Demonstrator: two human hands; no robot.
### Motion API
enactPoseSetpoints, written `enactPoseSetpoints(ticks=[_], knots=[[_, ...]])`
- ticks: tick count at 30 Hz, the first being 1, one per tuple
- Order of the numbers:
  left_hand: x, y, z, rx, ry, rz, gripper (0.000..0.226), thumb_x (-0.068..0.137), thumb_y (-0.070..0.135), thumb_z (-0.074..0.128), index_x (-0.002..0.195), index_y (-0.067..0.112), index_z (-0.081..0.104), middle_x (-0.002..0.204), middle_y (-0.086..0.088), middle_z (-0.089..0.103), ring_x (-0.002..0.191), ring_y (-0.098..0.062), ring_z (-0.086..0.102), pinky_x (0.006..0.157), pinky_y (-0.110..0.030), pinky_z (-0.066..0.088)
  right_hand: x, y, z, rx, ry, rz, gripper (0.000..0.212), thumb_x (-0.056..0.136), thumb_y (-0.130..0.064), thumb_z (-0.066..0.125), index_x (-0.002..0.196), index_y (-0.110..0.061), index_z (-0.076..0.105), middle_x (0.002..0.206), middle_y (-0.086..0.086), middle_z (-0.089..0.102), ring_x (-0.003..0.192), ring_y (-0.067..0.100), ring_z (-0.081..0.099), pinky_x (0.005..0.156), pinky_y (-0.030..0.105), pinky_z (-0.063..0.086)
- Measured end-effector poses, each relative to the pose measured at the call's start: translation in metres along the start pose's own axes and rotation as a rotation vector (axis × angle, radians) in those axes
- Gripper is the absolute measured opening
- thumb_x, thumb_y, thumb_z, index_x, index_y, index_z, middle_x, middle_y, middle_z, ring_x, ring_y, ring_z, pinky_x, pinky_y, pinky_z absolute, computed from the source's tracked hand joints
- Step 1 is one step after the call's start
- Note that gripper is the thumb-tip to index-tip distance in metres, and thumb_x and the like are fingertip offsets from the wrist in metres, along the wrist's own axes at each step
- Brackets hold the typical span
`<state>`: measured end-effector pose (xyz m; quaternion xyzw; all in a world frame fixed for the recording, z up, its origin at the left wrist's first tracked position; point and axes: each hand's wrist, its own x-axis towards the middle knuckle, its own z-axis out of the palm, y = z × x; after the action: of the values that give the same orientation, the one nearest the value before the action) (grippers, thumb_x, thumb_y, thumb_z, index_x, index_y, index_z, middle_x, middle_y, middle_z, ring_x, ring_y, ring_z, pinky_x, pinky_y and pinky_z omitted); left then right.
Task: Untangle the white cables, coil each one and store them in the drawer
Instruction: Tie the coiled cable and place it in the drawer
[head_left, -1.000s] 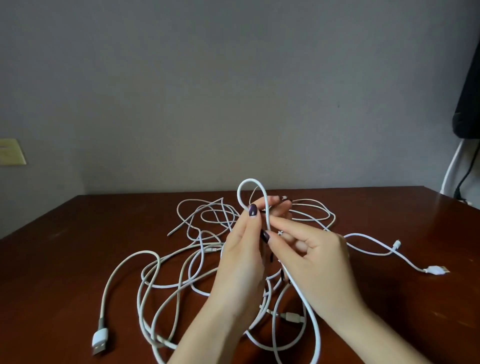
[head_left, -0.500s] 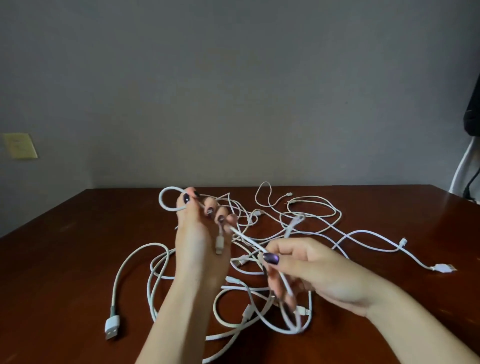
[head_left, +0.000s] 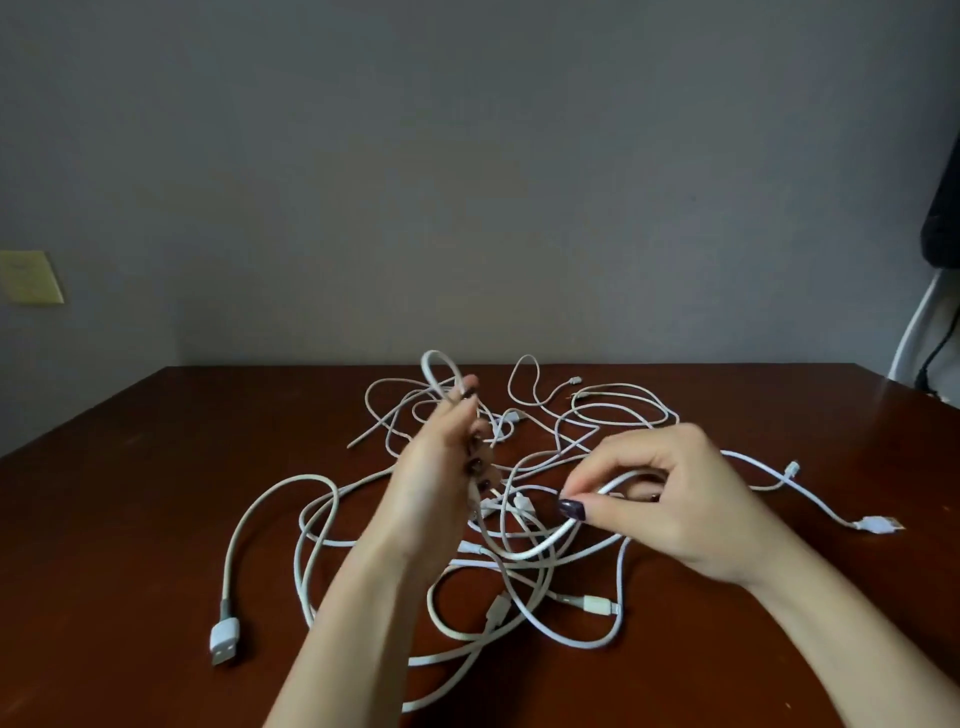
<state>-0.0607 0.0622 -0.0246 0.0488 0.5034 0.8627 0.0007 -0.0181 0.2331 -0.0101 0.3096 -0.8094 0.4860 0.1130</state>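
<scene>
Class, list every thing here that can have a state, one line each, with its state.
white cables: tangled, uncoiled, on the table.
left hand: grips a raised cable loop.
right hand: pinches a cable strand.
left USB plug: unplugged, lying on the table.
right USB plug: unplugged, lying on the table.

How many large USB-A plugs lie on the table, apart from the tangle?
2: one USB-A plug at the near left of the table, another at the right. More may be hidden within the tangle.
</scene>
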Motion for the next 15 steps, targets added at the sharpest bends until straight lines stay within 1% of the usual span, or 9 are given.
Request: enactPoseSetpoints(ticks=[1,3,5,7,8,9,12,13,15], knots=[[0.0,-0.004,0.001,0.058,-0.029,-0.029,0.032,0.097,0.024,0.044,0.127,0.018,0.053,0.06,0.012,0.049,0.043,-0.007,0.042,0.048,-0.013,0.035,0.001,-0.003,-0.002,0.065,0.007,-0.013,0.02,0.072,0.005,0.076,0.072,-0.015,0.075,0.07,-0.003,0.071,0.057,0.0,0.062,0.051,0.007,0.041],[-0.004,-0.007,0.003,0.158,-0.125,-0.072,0.04,0.092,0.03,0.051,0.128,0.014,0.051,0.078,0.016,0.061,0.056,-0.015,0.06,0.065,-0.015,0.043,0.002,-0.005,-0.008,0.186,0.061,-0.063,0.01,0.066,-0.01,0.079,0.072,-0.018,0.077,0.07,-0.003,0.071,0.061,0.001,0.063,0.057,0.009,0.046],[-0.008,-0.008,0.011,0.191,-0.242,-0.124,0.04,0.076,0.036,0.064,0.108,0.017,0.05,0.068,0.008,0.044,0.049,-0.01,0.041,0.051,-0.016,0.033,0.003,-0.001,-0.015,0.302,0.149,-0.076,0.015,0.061,-0.015,0.078,0.072,-0.024,0.077,0.07,-0.006,0.071,0.067,0.002,0.065,0.064,0.012,0.048],[-0.008,-0.009,0.021,0.253,-0.281,-0.194,0.025,0.082,0.034,0.06,0.098,0.018,0.05,0.059,0.004,0.03,0.045,-0.006,0.024,0.043,-0.017,0.021,0.005,0.006,-0.02,0.334,0.236,-0.041,0.018,0.063,-0.008,0.073,0.069,-0.025,0.076,0.068,-0.007,0.07,0.067,0.002,0.064,0.066,0.012,0.048],[-0.008,-0.009,0.024,0.282,-0.278,-0.216,0.017,0.089,0.031,0.055,0.097,0.017,0.054,0.054,0.004,0.028,0.04,-0.005,0.022,0.039,-0.015,0.019,0.005,0.008,-0.021,0.311,0.252,-0.017,0.017,0.064,-0.008,0.071,0.068,-0.024,0.076,0.068,-0.007,0.07,0.068,0.002,0.063,0.067,0.012,0.047],[-0.006,-0.011,0.024,0.261,-0.281,-0.222,0.019,0.09,0.028,0.054,0.103,0.015,0.058,0.051,0.005,0.029,0.036,-0.003,0.022,0.035,-0.013,0.02,0.005,0.01,-0.023,0.278,0.242,0.008,0.014,0.064,-0.009,0.07,0.066,-0.022,0.075,0.068,-0.006,0.07,0.069,0.002,0.063,0.068,0.012,0.047],[0.003,-0.015,0.011,0.009,-0.259,-0.109,0.05,0.069,0.033,0.064,0.115,0.012,0.061,0.054,0.008,0.034,0.038,-0.003,0.025,0.031,-0.014,0.026,0.002,0.008,-0.03,0.155,0.115,0.084,0.009,0.066,-0.009,0.075,0.069,-0.018,0.073,0.07,-0.005,0.07,0.07,0.002,0.063,0.067,0.012,0.047],[0.003,-0.013,0.006,-0.048,-0.232,-0.065,0.049,0.072,0.036,0.061,0.114,0.012,0.062,0.054,0.009,0.035,0.039,-0.003,0.026,0.031,-0.014,0.027,0.001,0.009,-0.033,0.085,0.099,0.112,0.011,0.069,-0.008,0.079,0.07,-0.017,0.073,0.07,-0.005,0.07,0.068,0.005,0.063,0.067,0.013,0.046],[0.003,-0.008,0.0,-0.153,-0.202,-0.026,0.039,0.091,0.036,0.044,0.115,0.011,0.062,0.053,0.009,0.037,0.038,-0.002,0.03,0.032,-0.014,0.03,0.001,0.014,-0.036,-0.052,0.175,0.163,0.014,0.073,-0.005,0.079,0.071,-0.018,0.074,0.071,-0.005,0.071,0.066,0.017,0.062,0.066,0.018,0.045]])
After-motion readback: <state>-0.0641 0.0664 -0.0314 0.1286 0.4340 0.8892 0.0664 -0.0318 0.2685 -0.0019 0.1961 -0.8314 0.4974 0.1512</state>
